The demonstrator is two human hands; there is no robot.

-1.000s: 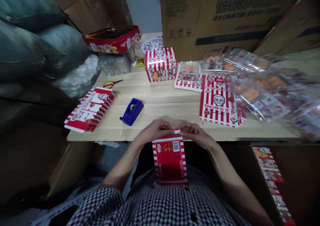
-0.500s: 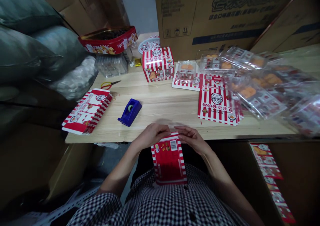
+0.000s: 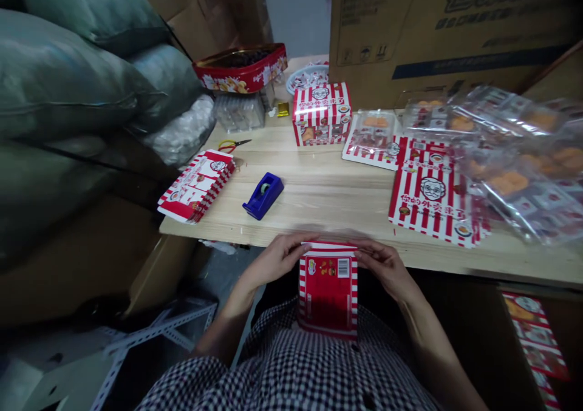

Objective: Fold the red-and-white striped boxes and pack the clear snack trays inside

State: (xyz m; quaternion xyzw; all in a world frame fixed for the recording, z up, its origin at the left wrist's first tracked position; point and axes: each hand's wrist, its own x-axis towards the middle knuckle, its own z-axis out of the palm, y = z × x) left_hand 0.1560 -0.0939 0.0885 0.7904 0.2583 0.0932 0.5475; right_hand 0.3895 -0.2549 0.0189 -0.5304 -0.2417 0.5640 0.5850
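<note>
A red and white striped cardboard box [image 3: 328, 292], with a barcode on its upper right, stands between my hands at the table's front edge, close to my body. My left hand [image 3: 280, 258] grips its upper left corner, thumb on the near face. At the upper right corner my right hand [image 3: 382, 266] pinches the other side. Fingertips of both hands are partly hidden behind the box's top edge. Beyond it on the table are a blue tape dispenser [image 3: 264, 197] and, farther back, a filled striped box [image 3: 322, 113] with a window.
Left on the table lie a stack of flat cartons [image 3: 198, 183] and yellow-handled scissors [image 3: 234, 145]. More flat cartons [image 3: 430, 198] and clear packs of sweets [image 3: 514, 180] cover the right. A red tin [image 3: 243, 71] and a large cardboard box [image 3: 387, 40] stand at the back.
My view has turned left, so the table's things appear farther right. The box in my hands now shows its top edge more squarely, and my hands have spread to its two corners.
</note>
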